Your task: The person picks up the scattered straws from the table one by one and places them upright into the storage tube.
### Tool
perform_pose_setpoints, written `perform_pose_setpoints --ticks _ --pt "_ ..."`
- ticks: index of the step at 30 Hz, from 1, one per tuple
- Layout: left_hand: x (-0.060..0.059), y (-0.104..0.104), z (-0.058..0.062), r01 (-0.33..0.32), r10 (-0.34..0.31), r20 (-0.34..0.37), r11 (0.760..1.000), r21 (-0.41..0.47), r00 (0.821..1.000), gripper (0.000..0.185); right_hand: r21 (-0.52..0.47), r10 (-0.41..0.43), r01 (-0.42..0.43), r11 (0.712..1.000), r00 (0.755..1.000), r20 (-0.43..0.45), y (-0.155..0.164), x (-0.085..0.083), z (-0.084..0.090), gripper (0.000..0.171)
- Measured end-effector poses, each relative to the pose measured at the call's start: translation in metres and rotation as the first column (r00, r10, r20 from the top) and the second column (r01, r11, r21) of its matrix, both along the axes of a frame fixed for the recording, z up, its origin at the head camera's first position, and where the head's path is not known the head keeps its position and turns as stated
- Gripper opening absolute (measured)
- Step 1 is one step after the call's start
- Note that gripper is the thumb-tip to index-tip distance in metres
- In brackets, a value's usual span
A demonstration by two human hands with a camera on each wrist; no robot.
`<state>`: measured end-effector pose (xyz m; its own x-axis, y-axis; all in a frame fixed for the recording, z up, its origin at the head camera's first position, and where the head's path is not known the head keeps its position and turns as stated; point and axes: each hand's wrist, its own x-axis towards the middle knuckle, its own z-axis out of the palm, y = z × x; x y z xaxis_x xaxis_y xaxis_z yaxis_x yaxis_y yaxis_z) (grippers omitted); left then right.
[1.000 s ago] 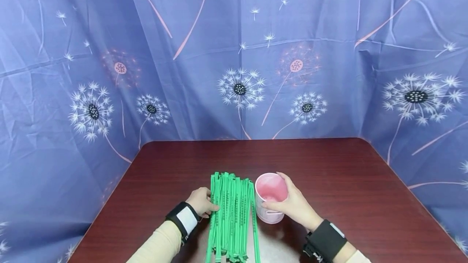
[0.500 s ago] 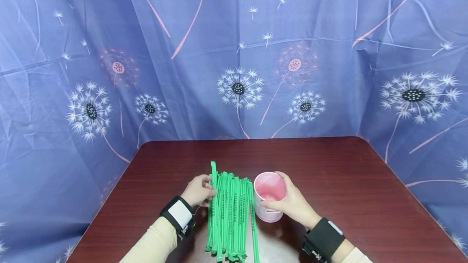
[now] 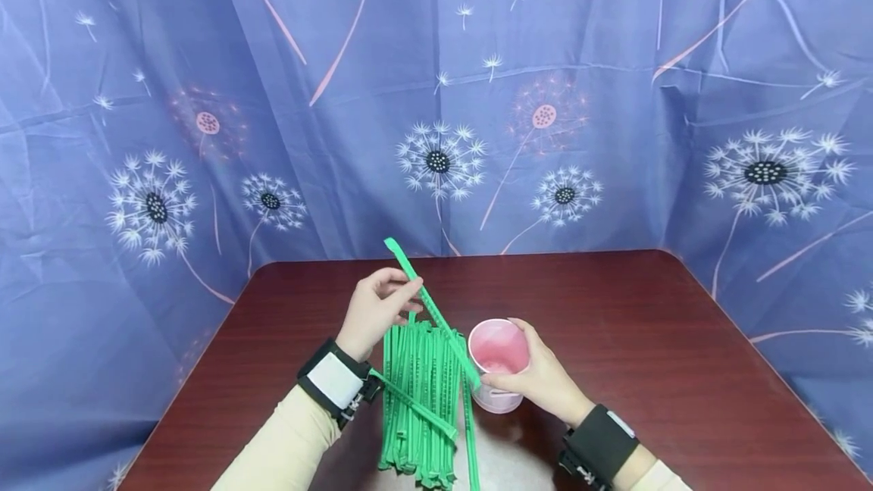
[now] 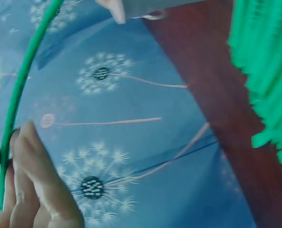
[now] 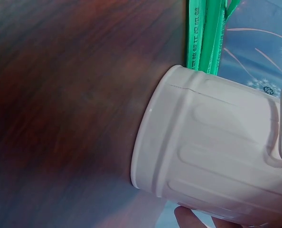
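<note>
Between the thumb and fingers of my left hand point(image 3: 375, 309) is a long green wrapped straw point(image 3: 436, 313), raised and slanting down to the right. In the left wrist view the same straw point(image 4: 24, 80) stands up past the pinching thumb. Below lies a pile of similar green wrapped straws point(image 3: 416, 400) with dark print; one straw point(image 3: 416, 406) crosses them diagonally. My right hand point(image 3: 546, 377) grips a small pink cup point(image 3: 498, 400) shaped like a bucket, upright just right of the pile. The right wrist view shows the cup's ribbed wall point(image 5: 217, 137) and a handle.
Everything stands on a dark red-brown wooden table point(image 3: 614, 339). A blue curtain point(image 3: 341, 135) with dandelion prints hangs behind it and at both sides. One loose straw point(image 3: 470, 438) lies between the pile and the cup.
My left hand has risen from the pile's left edge, lifting a straw that now tilts toward the cup. Another straw has swung diagonally across the pile. My right hand keeps its hold on the cup.
</note>
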<state>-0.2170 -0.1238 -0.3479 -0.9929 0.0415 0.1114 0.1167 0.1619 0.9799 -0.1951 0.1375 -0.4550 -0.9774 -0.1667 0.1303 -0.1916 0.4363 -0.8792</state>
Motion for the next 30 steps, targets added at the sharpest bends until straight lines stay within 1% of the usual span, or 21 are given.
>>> perform_pose_setpoints --ticks 4,5,7,8,9,11,13,15,16,19,22,25,28,30 --pt "-0.003 0.004 0.012 -0.080 0.088 -0.080 0.992 0.095 0.993 0.023 -0.009 0.012 -0.012 1.000 1.000 0.000 -0.001 -0.002 0.003 0.096" --pt "-0.003 0.005 0.014 -0.095 0.105 -0.098 0.990 0.107 0.990 0.022 -0.014 0.018 -0.018 1.000 1.000 -0.001 -0.001 -0.003 0.003 0.095" --pt "-0.003 0.008 0.014 -0.116 0.128 -0.136 0.989 0.096 0.982 0.023 -0.022 0.027 -0.027 0.999 1.000 -0.006 -0.001 -0.003 0.004 0.094" --pt "-0.002 0.009 0.012 -0.121 0.131 -0.157 0.990 0.075 0.979 0.023 -0.023 0.028 -0.029 0.999 1.000 -0.006 -0.001 -0.003 0.004 0.093" --pt "-0.002 0.012 0.010 -0.125 0.130 -0.177 0.991 0.036 0.976 0.023 -0.021 0.027 -0.027 0.999 1.000 -0.004 -0.001 -0.003 0.005 0.094" --pt "0.001 0.017 0.002 -0.133 0.112 -0.221 0.988 -0.081 0.969 0.021 -0.009 0.016 -0.016 1.000 1.000 0.002 -0.001 -0.003 0.004 0.095" --pt "0.005 0.022 -0.008 -0.135 0.080 -0.254 0.969 -0.207 0.964 0.017 0.000 0.005 -0.005 1.000 1.000 0.011 -0.001 -0.001 0.004 0.096" --pt "0.009 0.027 -0.019 -0.141 0.049 -0.278 0.937 -0.319 0.959 0.014 0.009 -0.001 0.001 1.000 1.000 0.017 -0.001 0.000 0.002 0.097" --pt "0.010 0.029 -0.024 -0.142 0.037 -0.286 0.924 -0.355 0.957 0.013 0.011 -0.004 0.004 1.000 1.000 0.018 0.000 0.000 0.002 0.097" --pt "0.013 0.034 -0.034 -0.137 0.007 -0.299 0.898 -0.417 0.954 0.012 0.006 -0.005 0.005 1.000 1.000 0.014 0.000 0.001 0.000 0.096" --pt "0.014 0.037 -0.040 -0.128 -0.020 -0.302 0.877 -0.463 0.953 0.014 -0.002 -0.003 0.003 1.000 1.000 0.012 0.000 0.001 0.000 0.096" --pt "0.015 0.039 -0.045 -0.120 -0.050 -0.305 0.850 -0.513 0.951 0.015 0.005 -0.006 0.006 1.000 1.000 0.011 -0.001 0.000 0.000 0.096" --pt "0.016 0.041 -0.052 -0.102 -0.078 -0.295 0.830 -0.549 0.952 0.016 0.020 -0.011 0.011 1.000 1.000 0.012 -0.001 0.000 0.000 0.097" --pt "0.018 0.042 -0.056 -0.085 -0.092 -0.276 0.817 -0.570 0.957 0.017 0.020 -0.011 0.011 1.000 1.000 0.014 -0.001 0.000 0.000 0.097"
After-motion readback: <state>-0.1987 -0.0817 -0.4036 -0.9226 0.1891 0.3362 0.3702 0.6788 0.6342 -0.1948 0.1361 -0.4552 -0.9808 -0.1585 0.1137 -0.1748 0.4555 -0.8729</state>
